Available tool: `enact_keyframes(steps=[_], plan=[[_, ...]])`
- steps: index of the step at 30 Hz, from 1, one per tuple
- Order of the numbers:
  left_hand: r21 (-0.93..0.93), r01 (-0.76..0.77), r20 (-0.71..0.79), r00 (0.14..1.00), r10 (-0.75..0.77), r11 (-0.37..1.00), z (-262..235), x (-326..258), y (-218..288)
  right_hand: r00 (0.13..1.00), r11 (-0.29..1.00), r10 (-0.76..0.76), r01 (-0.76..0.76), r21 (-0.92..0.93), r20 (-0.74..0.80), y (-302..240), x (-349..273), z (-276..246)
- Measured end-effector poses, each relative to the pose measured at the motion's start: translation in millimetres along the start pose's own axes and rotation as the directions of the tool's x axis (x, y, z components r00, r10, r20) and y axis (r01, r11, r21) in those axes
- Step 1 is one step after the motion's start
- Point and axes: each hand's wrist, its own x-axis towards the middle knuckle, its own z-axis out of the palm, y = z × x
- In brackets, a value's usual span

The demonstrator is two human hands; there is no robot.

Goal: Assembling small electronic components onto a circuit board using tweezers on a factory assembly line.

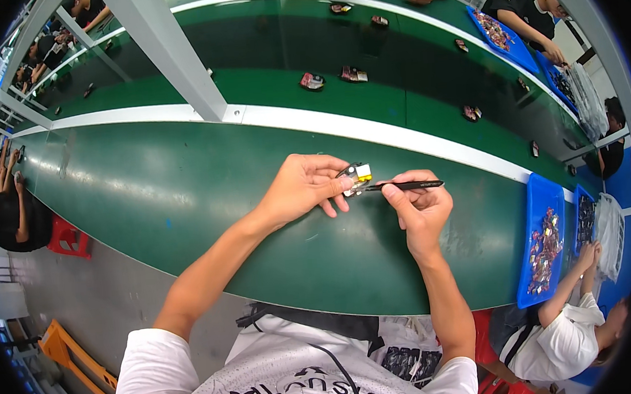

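Observation:
My left hand (302,188) is closed on a small electronic part (360,173) with a black rim, a white block and a yellow strip, held above the green bench. Pinched between the thumb and fingers of my right hand (424,210) is a pair of black tweezers (423,184). Their tip points left and reaches the lower edge of the part; whether it touches, I cannot tell. The exact kind of the part is too small to make out.
Beyond the green bench (146,179) and its white rail, a belt carries several small parts (312,81). A grey post (166,54) rises from the rail. To the right sits a blue tray (524,255) of small red parts, beside a co-worker (559,334). Others work across the belt.

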Motion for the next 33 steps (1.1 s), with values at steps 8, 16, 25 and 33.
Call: enact_keyframes(steps=[8, 16, 25, 33], plan=[[0.159, -0.043, -0.088, 0.994, 0.057, 0.986, 8, -1, -13, 0.985, 0.949, -0.167, 0.172, -0.265, 0.040, 10, 0, 3], [0.192, -0.148, -0.113, 0.979, 0.171, 0.970, 14, -2, -21, 0.991, 0.949, -0.129, 0.133, -0.287, 0.031, 14, 0, 7], [0.154, -0.255, -0.162, 0.946, 0.279, 0.955, 21, -5, -22, 0.967, 0.967, 0.253, -0.253, -0.016, -0.004, -1, 3, 7], [0.152, -0.269, -0.170, 0.941, 0.294, 0.951, 19, -6, -23, 0.974, 0.974, 0.227, -0.227, -0.010, 0.011, 0, 3, 6]])
